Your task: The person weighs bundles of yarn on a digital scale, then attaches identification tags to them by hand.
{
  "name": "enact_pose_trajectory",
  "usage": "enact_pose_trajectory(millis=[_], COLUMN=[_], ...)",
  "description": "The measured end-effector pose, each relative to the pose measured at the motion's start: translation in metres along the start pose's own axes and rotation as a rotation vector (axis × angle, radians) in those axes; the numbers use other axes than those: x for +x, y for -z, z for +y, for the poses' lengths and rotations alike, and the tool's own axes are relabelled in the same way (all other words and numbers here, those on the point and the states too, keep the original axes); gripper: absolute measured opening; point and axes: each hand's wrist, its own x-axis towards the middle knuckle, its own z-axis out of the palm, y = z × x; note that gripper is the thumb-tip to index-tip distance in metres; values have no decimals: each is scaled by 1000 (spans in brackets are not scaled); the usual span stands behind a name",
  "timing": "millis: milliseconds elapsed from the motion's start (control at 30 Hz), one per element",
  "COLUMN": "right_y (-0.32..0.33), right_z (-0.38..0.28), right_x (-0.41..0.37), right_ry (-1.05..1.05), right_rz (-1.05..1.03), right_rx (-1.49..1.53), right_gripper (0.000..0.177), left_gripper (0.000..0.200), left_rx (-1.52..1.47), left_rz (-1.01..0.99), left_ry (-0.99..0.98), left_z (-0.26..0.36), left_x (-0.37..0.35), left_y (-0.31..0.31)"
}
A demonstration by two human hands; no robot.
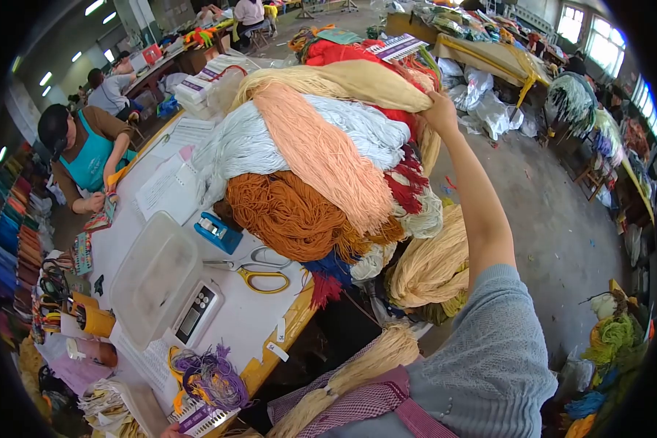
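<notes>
Your right hand [439, 115] has its grip closed on the cream hank [372, 84] atop the desk [252, 314] pile; tugging could snag the peach hank [325, 157]. Your left hand [174, 431] is cropped; I can't tell its grip.

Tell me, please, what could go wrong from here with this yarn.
The right hand grips one end of the cream yarn hank, which lies against the peach yarn hank; a pull might drag or tangle both. The rust-brown yarn heap lies close to the yellow-handled scissors, so loose strands could snag. Crimson strands hang past the table edge and might catch.
</notes>
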Motion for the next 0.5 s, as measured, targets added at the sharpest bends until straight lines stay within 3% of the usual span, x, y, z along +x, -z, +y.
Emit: enact_pose_trajectory(millis=[33,133,200,400,500], right_y=[8,8,16,8,26], right_z=[-1,8,-15,-35,-53], right_x=[-6,-13,-22,-16,-15], right_ry=[-14,95,166,140,143], right_rz=[-4,-32,60,-123,126], right_rx=[-34,-34,-91,-212,-281], right_gripper=[34,42,49,44,33], left_gripper=[22,23,24,24,23], left_rx=[-1,-26,-29,-25,-34], left_rz=[-4,33,46,34,48], left_ry=[-4,-2,-12,-47,-62], left_z=[2,9,10,-4,-6], left_x=[-2,-8,-11,-12,-15], left_y=[0,-5,-5,12,17])
